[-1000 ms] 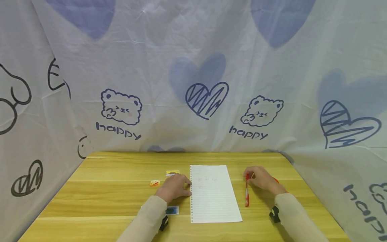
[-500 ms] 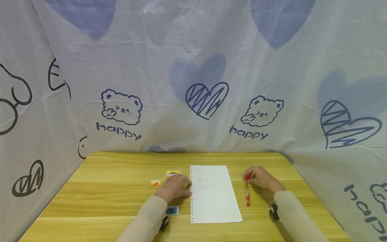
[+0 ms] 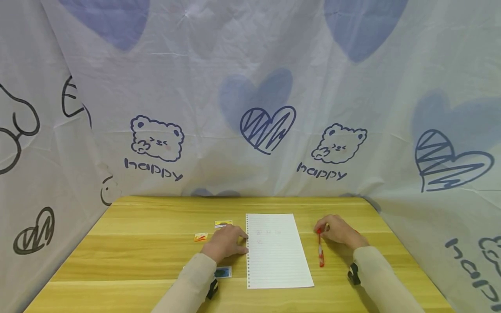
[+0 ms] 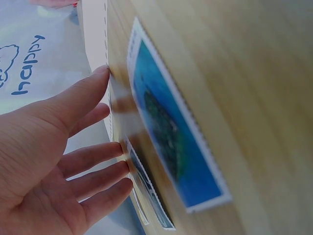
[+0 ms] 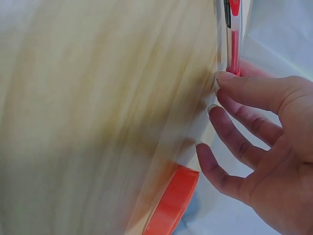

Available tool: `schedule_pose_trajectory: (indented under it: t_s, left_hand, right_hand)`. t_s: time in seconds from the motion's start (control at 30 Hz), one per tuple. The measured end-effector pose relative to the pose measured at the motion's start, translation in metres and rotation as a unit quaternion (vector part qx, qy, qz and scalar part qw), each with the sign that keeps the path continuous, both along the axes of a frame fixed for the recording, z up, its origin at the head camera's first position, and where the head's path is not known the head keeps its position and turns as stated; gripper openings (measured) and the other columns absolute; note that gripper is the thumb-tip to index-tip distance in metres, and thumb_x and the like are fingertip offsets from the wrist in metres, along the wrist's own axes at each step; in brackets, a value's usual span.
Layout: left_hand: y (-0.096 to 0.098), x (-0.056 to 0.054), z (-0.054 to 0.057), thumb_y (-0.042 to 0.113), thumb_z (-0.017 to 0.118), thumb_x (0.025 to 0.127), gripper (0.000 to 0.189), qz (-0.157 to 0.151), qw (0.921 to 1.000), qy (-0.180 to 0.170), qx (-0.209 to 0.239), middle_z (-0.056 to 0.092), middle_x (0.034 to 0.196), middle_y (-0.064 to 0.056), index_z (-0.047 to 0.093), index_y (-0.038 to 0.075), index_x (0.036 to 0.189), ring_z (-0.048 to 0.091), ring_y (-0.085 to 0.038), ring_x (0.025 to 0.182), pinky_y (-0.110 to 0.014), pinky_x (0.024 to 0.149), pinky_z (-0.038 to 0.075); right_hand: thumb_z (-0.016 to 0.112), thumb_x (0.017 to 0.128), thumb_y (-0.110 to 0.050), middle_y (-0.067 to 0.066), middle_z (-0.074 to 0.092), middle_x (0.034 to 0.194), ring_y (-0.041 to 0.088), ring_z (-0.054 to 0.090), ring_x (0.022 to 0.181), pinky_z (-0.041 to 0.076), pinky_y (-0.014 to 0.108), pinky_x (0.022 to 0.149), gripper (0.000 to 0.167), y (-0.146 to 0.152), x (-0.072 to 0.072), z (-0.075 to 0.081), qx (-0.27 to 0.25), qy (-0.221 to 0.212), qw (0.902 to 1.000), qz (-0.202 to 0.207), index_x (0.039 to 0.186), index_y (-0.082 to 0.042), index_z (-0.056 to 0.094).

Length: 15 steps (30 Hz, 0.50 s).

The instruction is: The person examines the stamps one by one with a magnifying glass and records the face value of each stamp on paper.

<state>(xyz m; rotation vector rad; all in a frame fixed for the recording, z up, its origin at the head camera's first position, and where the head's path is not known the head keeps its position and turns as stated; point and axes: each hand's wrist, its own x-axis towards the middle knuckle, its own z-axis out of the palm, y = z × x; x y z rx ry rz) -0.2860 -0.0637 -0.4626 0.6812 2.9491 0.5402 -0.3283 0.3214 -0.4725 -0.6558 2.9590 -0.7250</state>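
Observation:
A lined sheet of paper (image 3: 279, 261) with punched holes down its left edge lies mid-table, bearing faint reddish writing near its top. At that holed edge my left hand (image 3: 225, 242) rests with fingers extended, holding nothing. Beside it lies a blue stamp (image 4: 166, 122) with perforated edges, large in the left wrist view. To the right of the sheet, my right hand (image 3: 337, 230) pinches the end of a red pen (image 3: 321, 254) between thumb and index finger. The other fingers (image 5: 234, 134) are spread and loosely bent; the pen lies along the table.
A yellow stamp (image 3: 223, 223) and an orange-red one (image 3: 201, 237) lie beyond and left of my left hand. An orange-red band-like object (image 5: 173, 200) sits under my right hand. Patterned cloth (image 3: 211, 165) hangs behind the wooden table (image 3: 137, 256).
My right hand has shifted very slightly, and the pen's lower end has swung a little rightward and away from me. The left hand and paper stay in place.

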Motion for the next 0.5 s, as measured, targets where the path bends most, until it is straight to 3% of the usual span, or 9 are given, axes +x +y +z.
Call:
schedule_pose_trajectory:
  t_s: [0.33, 0.5]
  left_hand:
    - [-0.0005, -0.0005, -0.0014, 0.031, 0.085, 0.085, 0.04, -0.003, 1.0, 0.002, 0.004, 0.075, 0.128, -0.005, 0.078, 0.011, 0.119, 0.067, -0.032, 0.119, -0.049, 0.098, 0.056]
    - [0.0002, -0.0003, -0.0019, 0.032, 0.086, 0.085, 0.041, 0.0, 1.0, 0.004, 0.002, 0.075, 0.128, -0.005, 0.078, 0.011, 0.119, 0.068, -0.032, 0.118, -0.048, 0.096, 0.056]
  right_hand:
    - [0.069, 0.079, 0.012, 0.008, 0.079, 0.1, 0.022, 0.066, 0.092, 0.056, 0.048, 0.09, 0.026, -0.0001, 0.0008, 0.0015, -0.001, 0.012, 0.9999, 0.004, 0.092, -0.007, 0.081]
    - [0.066, 0.077, 0.012, 0.005, 0.078, 0.097, 0.021, 0.066, 0.091, 0.056, 0.045, 0.089, 0.029, 0.0009, -0.0011, 0.0001, 0.003, 0.016, 0.9999, 0.007, 0.089, -0.01, 0.081]
